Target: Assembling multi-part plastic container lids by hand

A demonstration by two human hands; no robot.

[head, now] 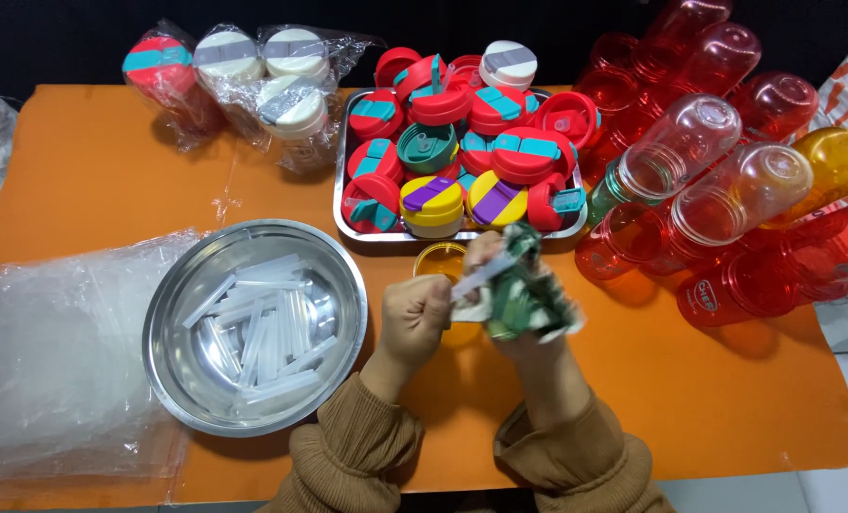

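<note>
- Green lid (519, 290): held at the centre of the table, just in front of the steel tray, in the person's right hand; it is blurred, and a clear film appears to lie around it, though I cannot tell for certain
- White straw (473, 277): a pale, short stick that runs slantwise between the two hands; its lower end is in the left hand, its upper end meets the green lid
- Right hand (511, 275): cupped around the green lid from behind and below, fingers curled over its top edge, gripping it firmly
- Left hand (414, 318): closed into a loose fist, thumb and fingers pinching the end of the white straw, knuckles facing up
- Both forearms wear brown ribbed sleeves (357, 446) and rise from the near edge of the table, meeting close together at the wrists
- Yellow ring-shaped piece (440, 256): lies on the table just behind the hands, partly hidden by them
- Steel tray (343, 204): rectangular, directly beyond the hands, heaped with red, green and yellow lids with teal and purple flaps
- Steel bowl (253, 328): round, to the left of the left hand, holding a loose pile of white straws
- Clear plastic bags (58, 351): a flat stack at the far left, beside the bowl
- Bagged lids (243, 76): at the far left rear, wrapped in clear film
- Bottles (728, 180): red, clear and amber, lying on their sides in a heap at the right
- Orange table (728, 380): covers the whole work surface; a dark backdrop stands behind it
</note>
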